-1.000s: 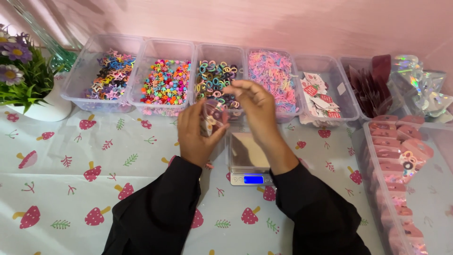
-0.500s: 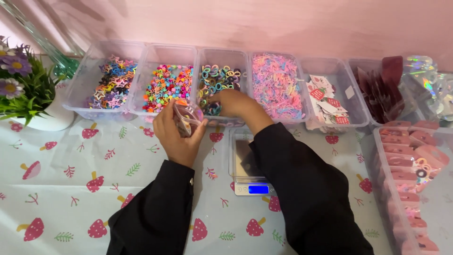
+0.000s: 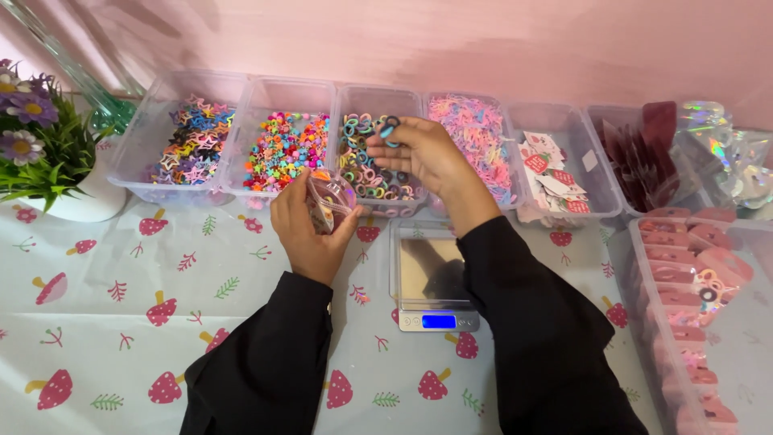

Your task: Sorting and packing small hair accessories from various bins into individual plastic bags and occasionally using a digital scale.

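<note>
Half a second earlier our right hand [image 3: 423, 157] had been sunk among the hair ties in the middle clear bin [image 3: 378, 101]; now it had lifted above that bin, fingers pinched together on a few small hair ties [image 3: 388, 127], a blue one plainest. Our left hand [image 3: 310, 229] had barely moved, its fingers clamped around the small clear pouch [image 3: 328, 201], held open and tilted just in front of the bins of hair ties and bright beads [image 3: 286, 145]. The little scale [image 3: 431, 278] sat bare on the mushroom-print cloth [image 3: 121, 322], beneath our right sleeve
</note>
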